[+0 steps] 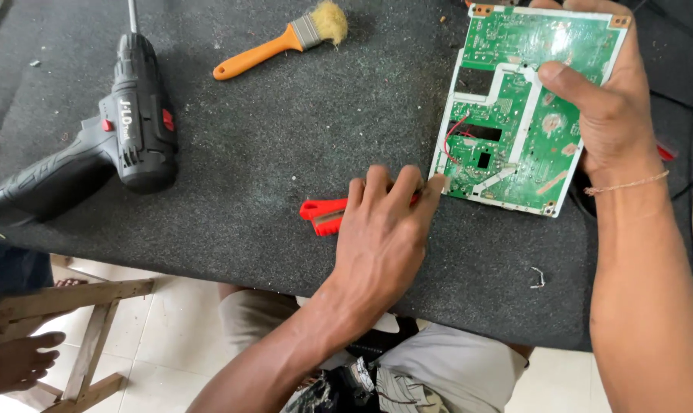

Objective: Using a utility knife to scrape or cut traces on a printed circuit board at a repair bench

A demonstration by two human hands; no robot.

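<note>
The right hand point(603, 107) holds a green circuit board point(515, 115) by its far edge, thumb pressed across the solder side and the other fingers hidden behind it, so the board stands tilted up off the bench point(285, 153). A thin string bracelet point(626, 183) circles that wrist. The board shows white traced bands, two dark cut-outs and a short red wire point(453, 134) looping near its inner edge. The left hand point(381, 229) lies palm down on the bench just below the board's near corner, fingers spread a little and curled, with the forefinger tip touching that corner. Under its fingers sits a red tool point(323, 214), most of it covered; whether the hand actually grips it or only rests on it I cannot tell, and only the flat red end juts out to the left of the hand. Well to the left of that hand a black cordless drill point(124, 130) lies on its side. Farther off, above the left hand, lies a brush point(285, 38) with an orange handle and pale bristles. A small bent staple point(538, 277) lies on the dark bench just inside the right forearm. A wooden stool frame point(78, 321) stands on the tiled floor below the bench edge.
</note>
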